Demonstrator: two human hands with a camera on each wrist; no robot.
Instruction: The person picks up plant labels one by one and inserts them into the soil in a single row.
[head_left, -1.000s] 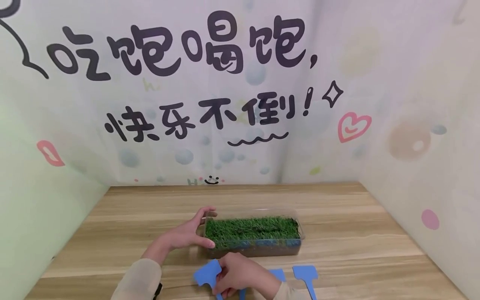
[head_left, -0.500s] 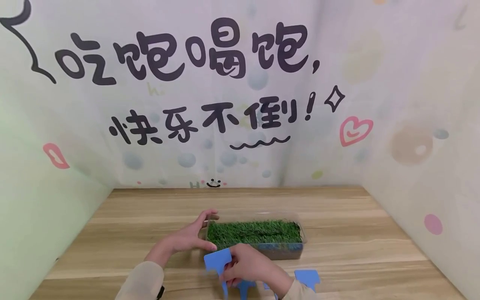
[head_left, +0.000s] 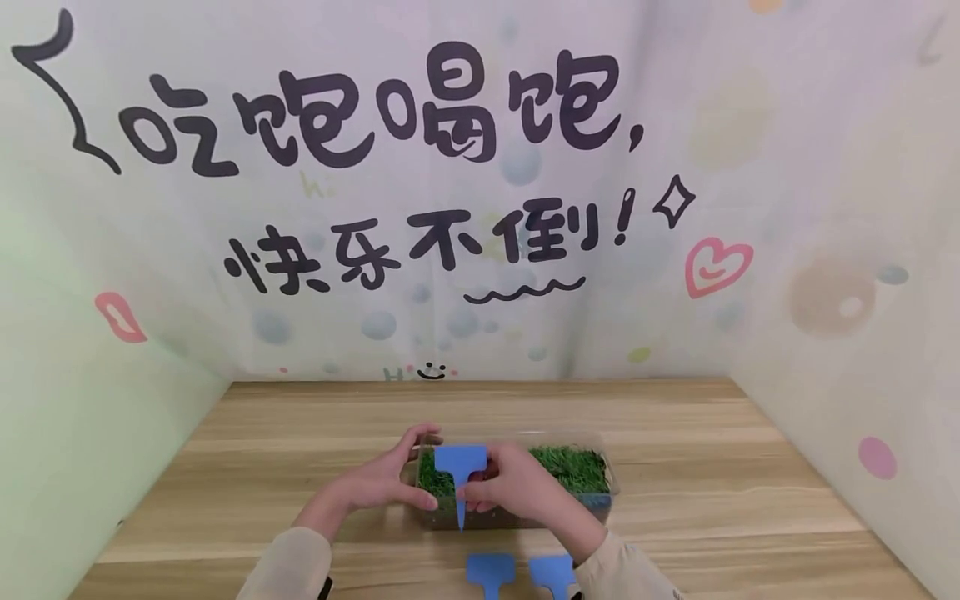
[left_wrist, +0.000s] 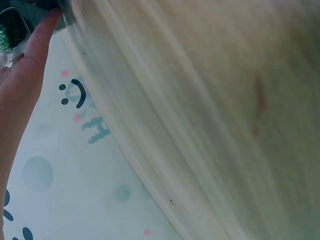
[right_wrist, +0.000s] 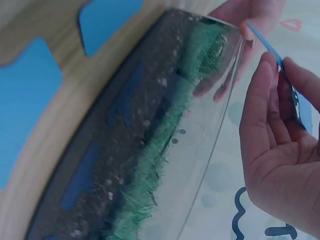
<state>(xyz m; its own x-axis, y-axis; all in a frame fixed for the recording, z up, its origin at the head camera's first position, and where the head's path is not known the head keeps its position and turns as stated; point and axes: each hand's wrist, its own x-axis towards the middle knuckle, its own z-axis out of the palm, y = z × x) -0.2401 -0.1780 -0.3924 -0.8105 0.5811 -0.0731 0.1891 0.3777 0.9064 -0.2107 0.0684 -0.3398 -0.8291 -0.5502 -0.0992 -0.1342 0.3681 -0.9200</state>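
A clear plastic box holds a layer of green artificial-looking grass over dark brown material. My left hand grips the box's left end, thumb at the front wall and fingers round the back. Between thumb and fingers, my right hand pinches a blue T-shaped plant label by its stem. The label is upright, wide head on top and pointed tip downward, overlapping the front left of the box in the head view. From the right wrist, the label appears nearly edge-on.
Two more blue T-shaped labels lie on the wood-grain table, one label left of the other label, in front of the box. Blue shapes show in the box's dark front wall. A printed white backdrop stands behind the table.
My right hand has raised the blue label from near the table, moving it away from me and slightly right, up to the box. The label has turned upright. My left hand keeps its grip.
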